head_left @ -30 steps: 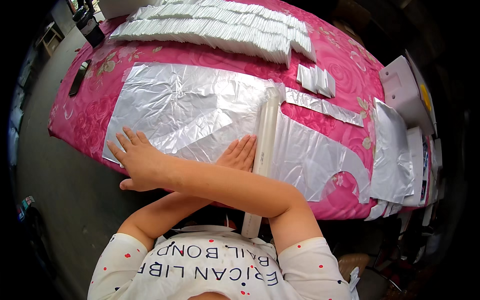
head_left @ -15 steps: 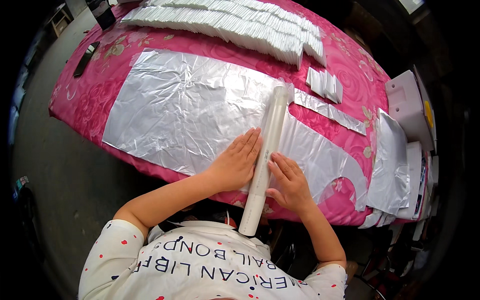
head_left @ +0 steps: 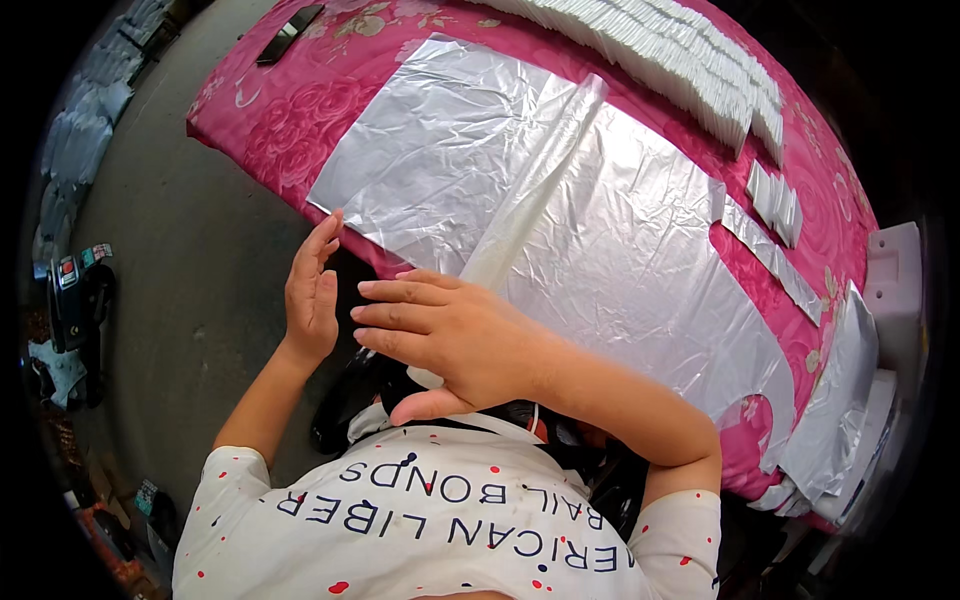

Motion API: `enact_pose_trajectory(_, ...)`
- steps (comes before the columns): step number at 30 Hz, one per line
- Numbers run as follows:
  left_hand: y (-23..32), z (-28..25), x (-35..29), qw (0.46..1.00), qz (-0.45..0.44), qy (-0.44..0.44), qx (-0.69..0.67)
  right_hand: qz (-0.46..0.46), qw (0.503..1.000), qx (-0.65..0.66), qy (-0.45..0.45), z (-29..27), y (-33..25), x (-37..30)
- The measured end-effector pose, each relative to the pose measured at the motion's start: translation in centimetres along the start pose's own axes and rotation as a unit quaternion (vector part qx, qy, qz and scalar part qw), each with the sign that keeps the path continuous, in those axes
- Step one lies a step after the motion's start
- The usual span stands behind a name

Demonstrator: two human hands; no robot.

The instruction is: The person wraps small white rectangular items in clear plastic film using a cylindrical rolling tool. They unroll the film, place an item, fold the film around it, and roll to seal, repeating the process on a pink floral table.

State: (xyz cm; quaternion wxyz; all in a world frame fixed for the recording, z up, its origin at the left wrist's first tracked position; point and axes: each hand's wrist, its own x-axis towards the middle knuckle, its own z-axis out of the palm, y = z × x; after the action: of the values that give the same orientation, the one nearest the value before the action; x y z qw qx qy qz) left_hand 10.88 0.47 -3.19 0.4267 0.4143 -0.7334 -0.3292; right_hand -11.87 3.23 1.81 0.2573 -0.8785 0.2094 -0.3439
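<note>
A large silvery plastic film [head_left: 640, 240] with a curved cutout at its right lies wrinkled on the pink flowered tablecloth [head_left: 290, 130]. A white pipe [head_left: 487, 262] slants across it, with a layer of film over its far part. My right hand [head_left: 460, 335] reaches over the pipe's near end, fingers spread and thumb out, hiding part of it; whether the palm touches it I cannot tell. My left hand [head_left: 313, 290] is off the table's near edge with its fingers stretched out, holding nothing. Its fingertips are close to the film's left corner.
Long rows of folded white packets [head_left: 680, 70] stand along the far side, with a small separate bunch [head_left: 775, 203] nearer. A narrow silvery strip [head_left: 770, 255] lies right of the film. A phone [head_left: 290, 35] rests far left, and silvery sheets [head_left: 835, 385] are stacked at the right edge.
The pipe has rolled left over the film, which now shows flat to its right. Both hands have moved left; the left hand has come off beside the table. The view has shifted left.
</note>
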Motion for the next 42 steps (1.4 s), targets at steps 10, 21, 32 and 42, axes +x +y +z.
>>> enact_pose_trajectory(10, 1.7, -2.5, -1.2, 0.937, 0.063, -0.089, 0.330, 0.096, 0.967, -0.235, 0.018, 2.2, 12.1, 4.2)
enact_pose_trajectory(21, 0.6, -1.2, 1.2, 0.921, -0.275, -0.085, 0.262, 0.317, 0.890, -0.199, 0.260, 8.3, 12.3, 9.6)
enact_pose_trajectory(32, 3.9, 2.3, 0.6, 0.618, -0.300, -0.293, -0.665, 0.240, 0.673, 0.580, 0.391, -1.7, 4.5, 5.8)
enact_pose_trajectory(42, 6.2, 6.9, 2.2, 0.858, -0.316, -0.241, -0.325, 0.285, 0.755, 0.438, 0.396, -2.9, 4.1, -0.8)
